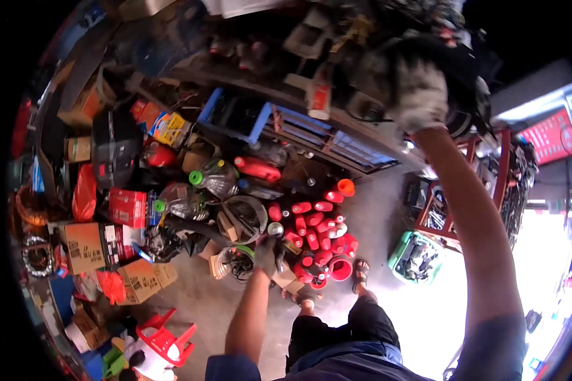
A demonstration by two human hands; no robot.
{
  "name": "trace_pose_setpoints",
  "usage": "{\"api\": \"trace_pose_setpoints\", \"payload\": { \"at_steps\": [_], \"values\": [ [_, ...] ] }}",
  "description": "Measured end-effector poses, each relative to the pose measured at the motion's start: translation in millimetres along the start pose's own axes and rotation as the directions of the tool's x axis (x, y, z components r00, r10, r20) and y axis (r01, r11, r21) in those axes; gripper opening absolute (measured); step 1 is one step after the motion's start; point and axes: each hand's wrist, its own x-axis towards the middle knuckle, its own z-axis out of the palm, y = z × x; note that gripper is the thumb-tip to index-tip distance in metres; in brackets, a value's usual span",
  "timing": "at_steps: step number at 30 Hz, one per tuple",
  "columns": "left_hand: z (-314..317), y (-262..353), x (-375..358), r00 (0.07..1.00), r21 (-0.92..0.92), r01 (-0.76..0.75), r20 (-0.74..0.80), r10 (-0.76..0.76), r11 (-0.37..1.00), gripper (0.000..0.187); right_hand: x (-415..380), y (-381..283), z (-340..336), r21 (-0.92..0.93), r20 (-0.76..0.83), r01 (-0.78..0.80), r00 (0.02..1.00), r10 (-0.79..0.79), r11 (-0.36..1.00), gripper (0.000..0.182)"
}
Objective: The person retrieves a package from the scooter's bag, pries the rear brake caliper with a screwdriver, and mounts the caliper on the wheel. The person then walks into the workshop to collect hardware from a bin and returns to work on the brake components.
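Observation:
My right hand (419, 95), in a pale, soiled work glove, reaches up among dark clutter on the workbench (254, 82); motion smears its fingers. A white bottle with a red label (320, 95) stands to its left at the bench edge. Lower down, my left hand (268, 255) wears a dark-stained glove and has its fingers curled; what they hold cannot be made out. At its fingertips is a round silver can top (275, 230). Several red bottles (311, 238) crowd the floor to its right, and a grey bucket (243, 219) stands up and to its left.
Blue crates (235, 117) sit under the bench. Clear jugs with green caps (216, 178) and cardboard boxes (86, 247) fill the left. A red stool (168, 340) stands lower left. Right are a green tub of parts (417, 257) and a red tool cart (448, 222).

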Motion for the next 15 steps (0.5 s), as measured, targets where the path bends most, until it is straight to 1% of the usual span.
{"api": "trace_pose_setpoints", "payload": {
  "at_steps": [1,2,3,4,5,6,8,9,10,11,12,13,14,15],
  "values": [
    [-10.1,-32.6,-17.5,0.993,-0.078,0.110,-0.021,-0.112,0.991,0.020,-5.1,3.5,7.6,-0.032,-0.099,0.034,0.994,-0.037,0.999,0.058],
    [-19.4,-61.4,-38.4,0.975,-0.160,0.209,-0.044,-0.218,0.965,0.020,-1.4,0.9,-9.0,-0.012,-0.009,-0.008,1.000,0.008,1.000,0.052],
    [-25.4,-83.1,-61.1,0.972,-0.086,0.219,-0.064,-0.225,0.972,0.021,-1.0,4.8,3.1,0.185,-0.042,-0.054,0.997,0.063,0.981,0.041],
    [-30.7,-106.0,-85.7,0.970,-0.015,0.225,-0.094,-0.225,0.974,0.023,2.2,4.4,21.0,0.385,-0.069,-0.083,0.990,0.119,0.919,0.032],
    [-36.6,-141.1,-109.0,0.977,-0.106,0.164,-0.117,-0.176,0.981,0.023,1.5,2.8,31.8,0.518,0.051,-0.184,0.982,0.184,0.835,0.015],
    [-33.9,-164.8,-133.4,0.982,-0.194,0.092,-0.145,-0.121,0.977,0.024,0.4,3.6,19.6,0.551,0.035,-0.177,0.981,0.189,0.815,0.015],
    [-32.9,-189.0,-187.3,0.955,-0.073,0.186,-0.220,-0.198,0.980,0.028,-1.4,9.2,-6.3,0.636,0.196,-0.268,0.963,0.184,0.724,0.010],
    [-31.8,-209.1,-207.2,0.942,-0.101,0.158,-0.282,-0.181,0.982,0.029,-0.2,8.8,2.4,0.631,0.151,-0.242,0.970,0.190,0.737,0.012],
    [-21.6,-221.3,-224.1,0.926,-0.127,0.130,-0.340,-0.166,0.983,0.030,1.0,9.6,3.6,0.661,0.133,-0.233,0.972,0.193,0.713,0.012],
    [-9.5,-233.9,-241.8,0.908,-0.169,0.069,-0.399,-0.132,0.983,0.029,-0.5,11.0,2.4,0.533,0.110,-0.117,0.992,0.068,0.838,0.016],
    [-0.1,-242.9,-256.0,0.915,-0.211,0.031,-0.387,-0.112,0.977,0.027,-4.9,12.7,-1.5,0.380,0.104,0.007,0.993,-0.050,0.925,0.020],
    [8.1,-250.9,-265.7,0.925,-0.240,0.000,-0.369,-0.091,0.971,0.026,-21.2,4.7,-3.4,0.415,-0.011,-0.007,1.000,0.013,0.910,0.032],
    [16.6,-257.5,-272.2,0.937,-0.267,-0.024,-0.343,-0.072,0.963,0.025,-42.1,-1.8,-6.5,0.443,-0.120,-0.023,0.989,0.084,0.896,0.053],
    [42.9,-253.4,-281.6,0.923,-0.241,-0.098,-0.385,-0.002,0.966,0.024,-65.9,21.2,-57.0,0.604,0.182,-0.033,0.978,-0.098,0.796,0.062]
  ]
}}
